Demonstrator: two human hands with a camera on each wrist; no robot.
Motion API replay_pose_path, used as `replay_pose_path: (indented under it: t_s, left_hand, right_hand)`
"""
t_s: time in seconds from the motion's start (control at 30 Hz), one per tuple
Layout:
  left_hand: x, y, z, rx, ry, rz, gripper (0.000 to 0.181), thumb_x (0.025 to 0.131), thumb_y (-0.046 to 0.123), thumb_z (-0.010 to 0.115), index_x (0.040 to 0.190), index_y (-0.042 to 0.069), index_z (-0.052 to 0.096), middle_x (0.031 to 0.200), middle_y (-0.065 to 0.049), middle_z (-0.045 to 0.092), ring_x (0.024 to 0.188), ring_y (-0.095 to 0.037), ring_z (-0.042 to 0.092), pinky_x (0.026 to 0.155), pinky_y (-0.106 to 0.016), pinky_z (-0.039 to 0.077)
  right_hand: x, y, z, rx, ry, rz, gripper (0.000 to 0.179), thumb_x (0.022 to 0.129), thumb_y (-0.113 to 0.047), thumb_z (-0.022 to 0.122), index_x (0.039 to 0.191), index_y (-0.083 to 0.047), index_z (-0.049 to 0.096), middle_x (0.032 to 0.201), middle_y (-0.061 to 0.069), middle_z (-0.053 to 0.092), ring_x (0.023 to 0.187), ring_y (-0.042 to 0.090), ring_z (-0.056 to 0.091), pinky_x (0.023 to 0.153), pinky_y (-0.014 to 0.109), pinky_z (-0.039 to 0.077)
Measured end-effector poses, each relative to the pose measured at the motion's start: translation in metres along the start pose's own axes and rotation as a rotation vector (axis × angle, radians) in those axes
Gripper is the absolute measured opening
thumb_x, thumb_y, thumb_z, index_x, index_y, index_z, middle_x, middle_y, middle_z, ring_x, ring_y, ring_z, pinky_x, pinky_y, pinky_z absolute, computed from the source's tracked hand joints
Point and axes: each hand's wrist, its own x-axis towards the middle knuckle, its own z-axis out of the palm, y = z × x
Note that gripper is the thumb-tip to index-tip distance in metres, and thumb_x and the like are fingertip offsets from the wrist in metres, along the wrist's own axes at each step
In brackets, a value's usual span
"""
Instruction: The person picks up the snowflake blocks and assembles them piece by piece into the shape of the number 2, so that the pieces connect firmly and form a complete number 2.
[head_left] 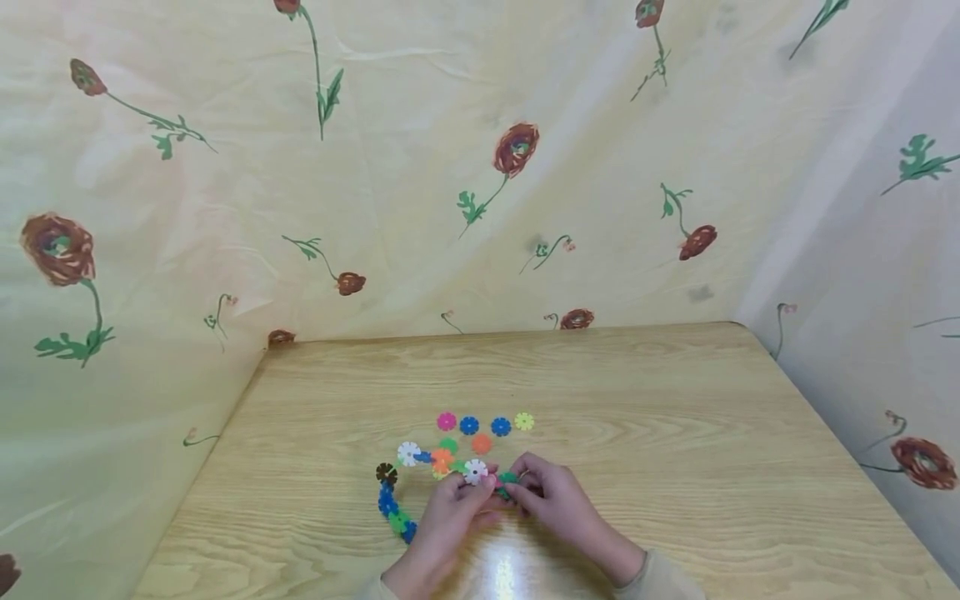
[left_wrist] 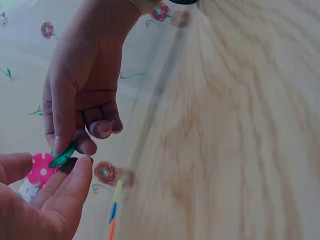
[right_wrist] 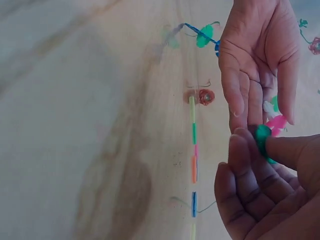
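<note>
My left hand (head_left: 450,510) holds the end of a chain of notched plastic discs, with a pink disc (left_wrist: 43,169) between its thumb and fingers. Just behind that is a white disc (head_left: 476,472). My right hand (head_left: 558,498) pinches a green disc (right_wrist: 262,140) between thumb and fingertips. The green disc meets the edge of the pink one. From my left hand the chain runs left past an orange disc (head_left: 442,459) and a white one (head_left: 408,453), then bends at a black disc (head_left: 386,474) toward blue discs (head_left: 387,500) beside my left wrist.
Loose discs lie on the wooden table (head_left: 712,433) beyond my hands: a pink one (head_left: 446,421), two blue ones (head_left: 469,425), a yellow one (head_left: 524,421) and an orange one (head_left: 482,443). A flowered cloth (head_left: 405,167) hangs behind the table and along its sides.
</note>
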Motion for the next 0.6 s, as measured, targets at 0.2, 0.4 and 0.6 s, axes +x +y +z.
replay_pose_path:
  t_s: [0.2,0.4,0.6]
  left_hand:
    - [-0.002,0.007,-0.004,0.148,0.018,-0.002,0.037,0.097,0.020,0.063,0.113,-0.010,0.048,0.107,-0.019,0.068,0.095,-0.029,0.068,0.083,-0.037,0.056]
    - [-0.001,0.013,-0.011,0.331,0.035,0.077,0.027,0.096,0.017,0.063,0.099,-0.006,0.049,0.095,-0.022,0.070,0.089,-0.032,0.070,0.078,-0.035,0.057]
    - [0.001,0.017,-0.020,0.487,0.062,0.122,0.030,0.095,0.022,0.065,0.100,-0.005,0.055,0.091,-0.016,0.071,0.084,-0.028,0.070,0.071,-0.032,0.057]
  right_hand:
    - [0.004,-0.001,-0.003,-0.103,-0.068,-0.043,0.006,0.094,-0.013,0.067,0.093,-0.008,0.064,0.067,-0.003,0.063,0.055,0.005,0.055,0.050,0.024,0.047]
    - [0.018,0.002,-0.015,-0.192,-0.091,-0.020,0.007,0.095,-0.014,0.064,0.097,-0.008,0.067,0.070,-0.002,0.063,0.054,0.005,0.054,0.049,0.024,0.047]
    - [0.042,0.008,-0.029,-0.397,0.066,0.059,0.011,0.091,-0.007,0.067,0.101,-0.004,0.068,0.074,-0.003,0.058,0.060,0.009,0.050,0.053,0.027,0.045]
